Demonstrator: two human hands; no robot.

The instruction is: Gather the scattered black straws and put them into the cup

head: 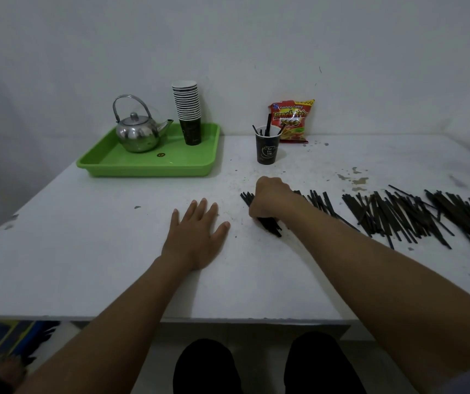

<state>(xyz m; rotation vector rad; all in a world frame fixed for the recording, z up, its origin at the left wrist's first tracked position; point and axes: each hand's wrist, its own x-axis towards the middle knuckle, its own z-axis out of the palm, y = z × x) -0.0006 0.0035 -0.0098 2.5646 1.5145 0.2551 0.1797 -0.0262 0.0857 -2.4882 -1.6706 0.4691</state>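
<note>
Head view: right hand has its fingers closed on a bundle of black straws, long axis toward the paper cup straight beyond; left hand lies flat, fingers open, on the worktop.

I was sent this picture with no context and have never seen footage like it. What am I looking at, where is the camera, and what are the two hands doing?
No machine here: a person wears a wide-angle camera on their head, so you look down their arms at a white table. The left hand lies flat and empty on it. The right hand is closed around a bundle of black straws, at the left end of a long scatter of loose straws. Behind it stands a dark paper cup already holding a few straws. Further back are a snack bag and a green tray carrying a metal kettle and a stack of cups.
</note>
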